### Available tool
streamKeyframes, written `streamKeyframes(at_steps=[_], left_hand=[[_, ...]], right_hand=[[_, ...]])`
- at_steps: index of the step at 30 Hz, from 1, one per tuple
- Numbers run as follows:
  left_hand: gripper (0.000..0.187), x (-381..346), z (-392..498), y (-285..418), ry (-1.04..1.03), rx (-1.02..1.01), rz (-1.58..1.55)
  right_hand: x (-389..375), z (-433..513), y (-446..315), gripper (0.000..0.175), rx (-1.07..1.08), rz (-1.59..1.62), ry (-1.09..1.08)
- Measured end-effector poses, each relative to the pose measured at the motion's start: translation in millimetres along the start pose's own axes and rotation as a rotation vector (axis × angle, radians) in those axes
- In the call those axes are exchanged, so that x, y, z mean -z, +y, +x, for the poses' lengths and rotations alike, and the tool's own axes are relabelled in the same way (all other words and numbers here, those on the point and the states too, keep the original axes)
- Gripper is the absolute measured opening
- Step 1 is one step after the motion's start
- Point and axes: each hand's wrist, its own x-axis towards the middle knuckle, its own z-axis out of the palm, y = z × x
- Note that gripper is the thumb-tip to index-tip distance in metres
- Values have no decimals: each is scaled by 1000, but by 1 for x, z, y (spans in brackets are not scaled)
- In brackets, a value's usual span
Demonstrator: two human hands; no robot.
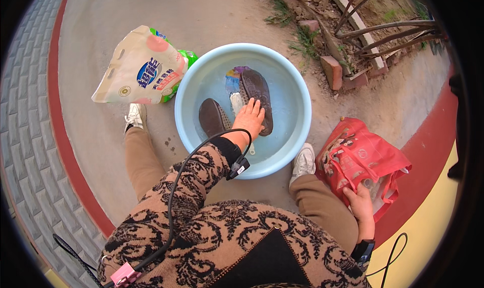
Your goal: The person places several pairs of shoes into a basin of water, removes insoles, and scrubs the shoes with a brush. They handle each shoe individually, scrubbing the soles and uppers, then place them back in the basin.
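Observation:
A light-blue plastic basin [290,152] with water in it stands between my feet. My left hand [249,118] reaches into it, fingers extended over the lower inner edge of a dark brown shoe [259,95]; it does not grip the shoe. A second brown shoe [213,118] lies to the left. Between them is a whitish object [237,102], partly hidden by my hand, with a colourful patch [233,81] above it. My right hand [359,201] holds the edge of a red carrier bag [351,152], thumb on the outside; the other fingers are partly hidden.
A white and green bag of Chaoneng washing powder [140,68] stands left of the basin. At the upper right, bricks [331,72] edge a soil bed with wooden sticks [389,33]. My white shoes [303,161] flank the basin. A black cable [172,197] runs along my left sleeve.

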Motion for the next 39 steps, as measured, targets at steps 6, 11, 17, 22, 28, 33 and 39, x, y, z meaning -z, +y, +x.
streamKeyframes(at_steps=[6,11,17,22,28,33,39], left_hand=[[90,-9,26,-9,-181,168,29],[103,-12,46,-24,-320,239,118],[73,-49,56,-29,-116,225,134],[78,-57,58,-39,-174,313,-103],[74,-37,45,-31,-227,243,186],[91,-11,80,-45,-895,245,-13],[75,69,39,-72,-389,73,-232]], right_hand=[[-6,-7,-6,31,-49,39,11],[-5,-12,-14,29,-74,-35,4],[-11,-14,-19,26,-121,19,24],[-11,-19,-22,25,-146,50,36],[-9,-26,-25,26,-169,35,6],[-12,-19,-25,29,-150,60,26],[-17,-3,-18,31,43,60,39]])
